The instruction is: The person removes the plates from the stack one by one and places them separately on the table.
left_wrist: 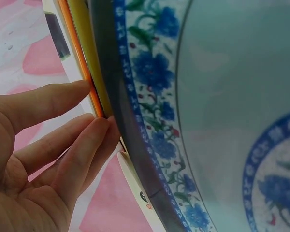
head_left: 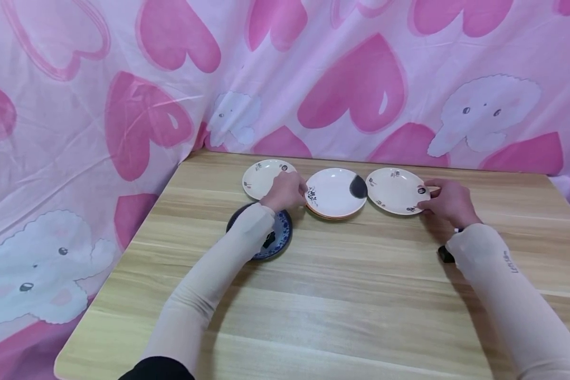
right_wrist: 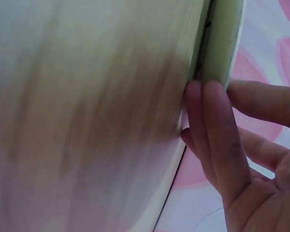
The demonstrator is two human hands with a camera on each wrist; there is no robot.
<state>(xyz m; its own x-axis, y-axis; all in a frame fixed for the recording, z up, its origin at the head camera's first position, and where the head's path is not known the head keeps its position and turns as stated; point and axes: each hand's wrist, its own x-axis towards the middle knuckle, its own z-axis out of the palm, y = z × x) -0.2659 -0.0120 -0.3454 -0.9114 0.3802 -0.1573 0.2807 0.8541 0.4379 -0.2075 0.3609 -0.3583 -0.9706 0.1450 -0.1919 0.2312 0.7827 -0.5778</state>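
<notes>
A white plate with a dark patch [head_left: 333, 190] tops a small stack showing an orange rim [head_left: 331, 217] below. My left hand [head_left: 283, 191] holds the stack's left edge, its thumb and fingertips at the rims in the left wrist view. My right hand [head_left: 451, 200] pinches the right rim of a cream plate with small prints [head_left: 395, 189], which sits just right of the stack. In the right wrist view, the thumb lies on one side of this plate's edge [right_wrist: 222, 43] and fingers on the other.
Another cream printed plate [head_left: 262, 178] lies behind my left hand. Blue-patterned dishware [head_left: 281, 235] sits below that wrist, partly covered by the sleeve. The wooden table [head_left: 342, 306] meets a pink heart-print curtain [head_left: 351, 84] at the back and left.
</notes>
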